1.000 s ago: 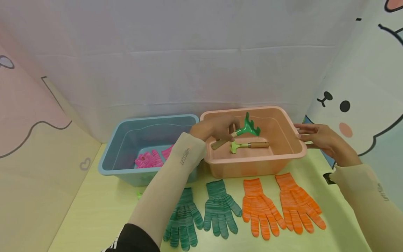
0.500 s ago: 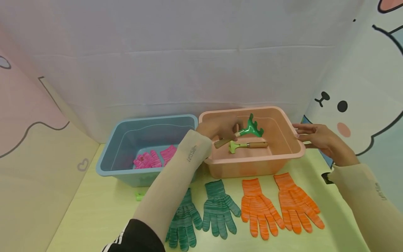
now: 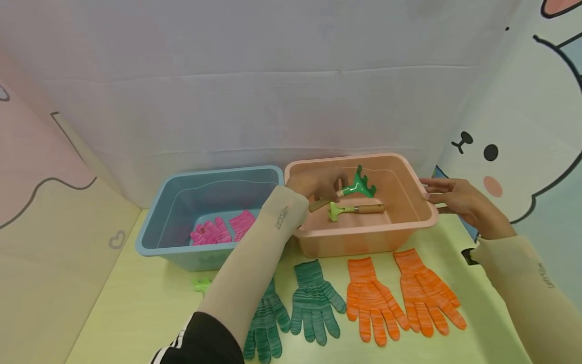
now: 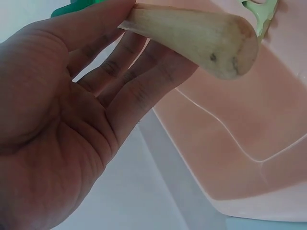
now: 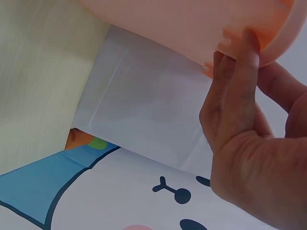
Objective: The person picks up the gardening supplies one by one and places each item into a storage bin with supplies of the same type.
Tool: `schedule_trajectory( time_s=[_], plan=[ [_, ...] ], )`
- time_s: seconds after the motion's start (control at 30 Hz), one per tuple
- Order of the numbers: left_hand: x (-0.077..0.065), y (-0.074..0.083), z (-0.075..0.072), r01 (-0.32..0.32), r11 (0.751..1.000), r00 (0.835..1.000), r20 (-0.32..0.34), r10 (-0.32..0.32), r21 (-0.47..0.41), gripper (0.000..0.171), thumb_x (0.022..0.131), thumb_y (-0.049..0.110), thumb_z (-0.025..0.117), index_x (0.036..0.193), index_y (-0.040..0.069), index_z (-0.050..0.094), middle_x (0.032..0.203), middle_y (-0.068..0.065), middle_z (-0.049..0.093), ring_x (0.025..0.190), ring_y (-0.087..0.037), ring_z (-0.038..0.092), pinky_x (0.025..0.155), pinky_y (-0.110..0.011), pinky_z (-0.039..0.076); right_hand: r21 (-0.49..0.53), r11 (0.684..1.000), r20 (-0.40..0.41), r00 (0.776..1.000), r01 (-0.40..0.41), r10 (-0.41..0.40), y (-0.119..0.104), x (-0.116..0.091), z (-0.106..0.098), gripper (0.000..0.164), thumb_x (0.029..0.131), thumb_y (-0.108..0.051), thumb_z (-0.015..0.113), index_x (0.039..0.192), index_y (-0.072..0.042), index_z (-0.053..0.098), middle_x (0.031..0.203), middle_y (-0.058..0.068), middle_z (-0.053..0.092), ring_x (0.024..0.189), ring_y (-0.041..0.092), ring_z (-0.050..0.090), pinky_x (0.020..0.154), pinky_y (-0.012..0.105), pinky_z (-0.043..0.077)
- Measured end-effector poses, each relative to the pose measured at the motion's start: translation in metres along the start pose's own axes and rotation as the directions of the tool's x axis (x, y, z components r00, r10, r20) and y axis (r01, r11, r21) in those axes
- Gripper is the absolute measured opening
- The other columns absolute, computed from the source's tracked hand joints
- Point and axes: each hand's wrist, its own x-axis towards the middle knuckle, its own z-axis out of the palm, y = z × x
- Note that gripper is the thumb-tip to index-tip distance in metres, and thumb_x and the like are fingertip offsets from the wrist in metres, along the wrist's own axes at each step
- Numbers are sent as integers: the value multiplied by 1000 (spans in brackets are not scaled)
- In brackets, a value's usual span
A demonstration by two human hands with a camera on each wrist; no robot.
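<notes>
My left hand [image 3: 318,183] holds a small green hand rake [image 3: 359,186] by its wooden handle [image 4: 201,40], above the peach plastic tub [image 3: 364,230]. In the head view, the rake's green tines point up and to the right. Beneath it, a lime-green hand tool [image 3: 354,209] with a wooden handle lies on the tub floor. At the tub's right side, my right hand [image 3: 468,202] grips the rim. In the right wrist view, the fingers [image 5: 244,72] are against the outer wall and the thumb is partly hidden behind the rim.
Left of the peach tub stands a blue tub [image 3: 182,250] with pink gloves [image 3: 213,232] inside. Green gloves [image 3: 316,303] and orange gloves [image 3: 375,303] lie in front. A lime-green object [image 3: 201,285] is partly hidden by the left sleeve. A white curtain [image 3: 254,101] hangs behind.
The left hand and rake shift slightly right, then the rake moves slightly back left. The right hand stays at the tub rim. The view drifts a little.
</notes>
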Motion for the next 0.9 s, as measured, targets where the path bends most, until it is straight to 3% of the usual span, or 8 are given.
schedule_trajectory(
  time_s=[0.17, 0.23, 0.37, 0.5, 0.77, 0.9],
  plan=[
    [2, -4, 1, 3, 1000, 1000, 0, -3, -3, 38, 101, 8, 72, 138, 13, 63, 139, -11, 62, 113, -23, 64, 85, -30, 61, -8, 1000, -1, 1000, 3, -3, 0, -1, 0, 68, 111, -15, 56, 168, -4, 21, 164, 35, 31, 132, 25, 54, 95, 29, 61],
    [2, -5, 1, -9, 1000, 1000, -5, 9, 7, 37, 101, 8, 73, 136, 12, 64, 138, -12, 63, 115, -23, 64, 86, -30, 60, -5, 1000, -1, 1000, 5, -5, 0, -1, 1, 68, 111, -15, 56, 168, -4, 21, 164, 35, 31, 132, 25, 53, 95, 29, 61],
    [1, -7, 1, -1, 1000, 1000, -8, 2, 15, 41, 100, 9, 74, 140, 15, 65, 139, -10, 62, 120, -23, 62, 86, -30, 60, 7, 1000, 1, 1000, 11, -11, -1, -1, 2, 68, 111, -13, 55, 168, -3, 20, 165, 35, 29, 145, 46, 41, 95, 29, 61],
    [1, -9, -1, 10, 1000, 1000, 13, -10, -18, 41, 104, 7, 67, 144, 12, 61, 142, -12, 59, 118, -23, 59, 86, -31, 57, 14, 1000, 6, 1000, 10, -10, -2, 0, 3, 67, 111, -11, 54, 168, -3, 20, 165, 36, 27, 148, 51, 36, 94, 29, 61],
    [1, -14, -6, 7, 998, 1000, -1, -7, -68, 38, 107, 4, 58, 145, 9, 58, 142, -14, 58, 111, -23, 59, 98, -42, 58, -12, 1000, 3, 1000, 12, -12, -4, 2, 2, 66, 112, -13, 54, 168, -3, 21, 164, 36, 30, 145, 46, 41, 94, 30, 61],
    [-1, -16, -6, 6, 997, 1000, -14, -7, -74, 38, 107, 2, 56, 144, 9, 58, 138, -11, 59, 105, -23, 59, 97, -44, 58, -21, 1000, 9, 1000, 15, -15, -4, 3, 1, 67, 111, -14, 56, 168, -4, 21, 164, 36, 30, 132, 26, 54, 95, 30, 61]
  ],
)
